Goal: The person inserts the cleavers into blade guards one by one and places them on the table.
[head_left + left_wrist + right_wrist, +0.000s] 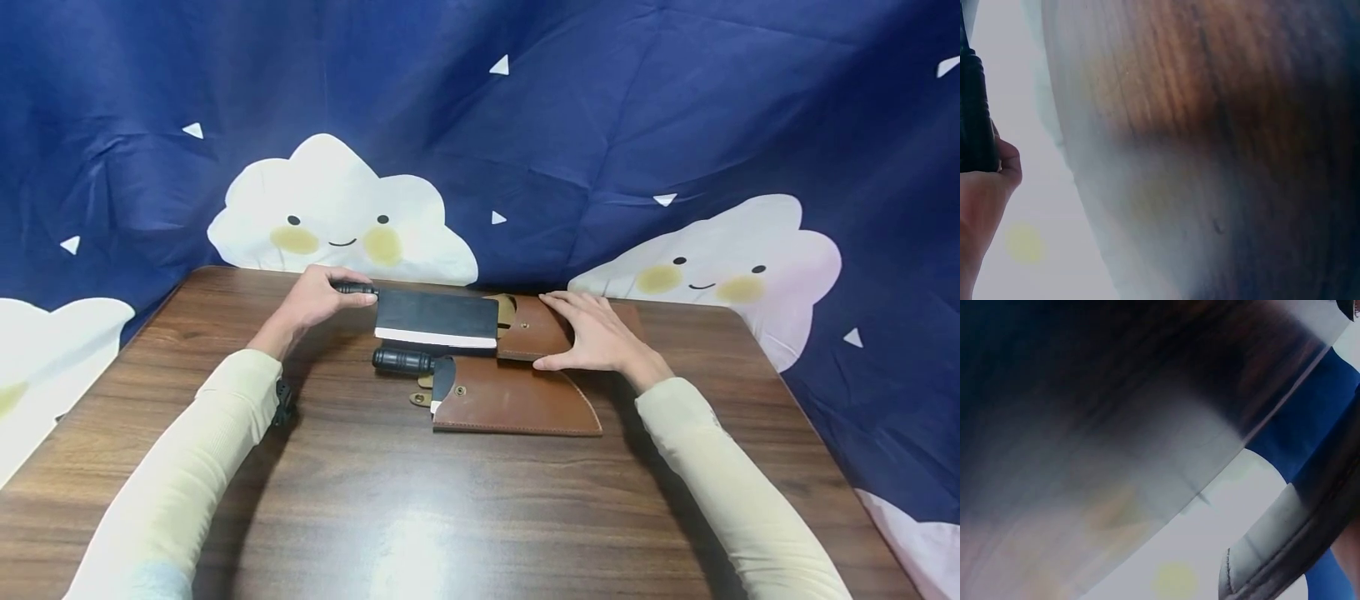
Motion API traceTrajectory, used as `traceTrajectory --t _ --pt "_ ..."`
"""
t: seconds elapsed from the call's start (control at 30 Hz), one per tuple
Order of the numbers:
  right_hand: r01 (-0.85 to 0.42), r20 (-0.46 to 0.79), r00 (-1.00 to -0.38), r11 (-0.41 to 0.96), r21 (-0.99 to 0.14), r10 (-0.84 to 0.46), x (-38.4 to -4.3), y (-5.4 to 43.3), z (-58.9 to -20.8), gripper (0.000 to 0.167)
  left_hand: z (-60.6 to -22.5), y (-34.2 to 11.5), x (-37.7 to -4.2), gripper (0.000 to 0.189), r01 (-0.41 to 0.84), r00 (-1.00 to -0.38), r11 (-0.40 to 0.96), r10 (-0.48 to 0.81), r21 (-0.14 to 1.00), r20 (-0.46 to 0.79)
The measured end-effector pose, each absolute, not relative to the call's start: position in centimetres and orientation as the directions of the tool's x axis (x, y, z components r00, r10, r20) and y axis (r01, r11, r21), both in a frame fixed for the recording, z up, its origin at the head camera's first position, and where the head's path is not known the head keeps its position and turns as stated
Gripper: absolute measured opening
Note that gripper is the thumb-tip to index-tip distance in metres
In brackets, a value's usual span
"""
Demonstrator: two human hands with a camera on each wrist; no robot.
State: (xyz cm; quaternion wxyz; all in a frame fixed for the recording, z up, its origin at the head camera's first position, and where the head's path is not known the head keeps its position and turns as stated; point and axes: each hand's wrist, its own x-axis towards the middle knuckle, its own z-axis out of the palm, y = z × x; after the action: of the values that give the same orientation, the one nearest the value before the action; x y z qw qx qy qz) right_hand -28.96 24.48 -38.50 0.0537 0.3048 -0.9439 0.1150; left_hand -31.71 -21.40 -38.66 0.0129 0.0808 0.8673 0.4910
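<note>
In the head view my left hand (pixel 315 295) grips the black handle of a cleaver (pixel 437 312), its broad dark blade pointing right with the pale cutting edge toward me. My right hand (pixel 598 332) holds a brown leather sheath (pixel 531 329) from its right end, fingers over the far edge and thumb at the near edge. The blade's end is at the sheath's mouth; whether any of it is inside I cannot tell. The left wrist view shows the handle (pixel 975 112) in the fingers. Part of the sheath (pixel 1300 531) appears in the right wrist view, above the table.
Nearer me, a second cleaver with a black ridged handle (pixel 402 361) lies in another brown sheath (pixel 517 398) on the wooden table (pixel 480 517). That sheath's snap straps (pixel 420 399) stick out on the left. A blue cloth with white clouds (pixel 540 125) hangs behind the table.
</note>
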Motion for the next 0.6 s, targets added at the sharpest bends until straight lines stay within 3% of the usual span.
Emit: traceTrajectory --t 0.6 --pt "-0.616 0.192 -0.785 0.775 -0.142 -0.589 -28.49 23.80 -38.70 0.120 -38.48 -20.98 -31.30 0.053 0.128 -0.986 0.496 0.155 0.859 0.057"
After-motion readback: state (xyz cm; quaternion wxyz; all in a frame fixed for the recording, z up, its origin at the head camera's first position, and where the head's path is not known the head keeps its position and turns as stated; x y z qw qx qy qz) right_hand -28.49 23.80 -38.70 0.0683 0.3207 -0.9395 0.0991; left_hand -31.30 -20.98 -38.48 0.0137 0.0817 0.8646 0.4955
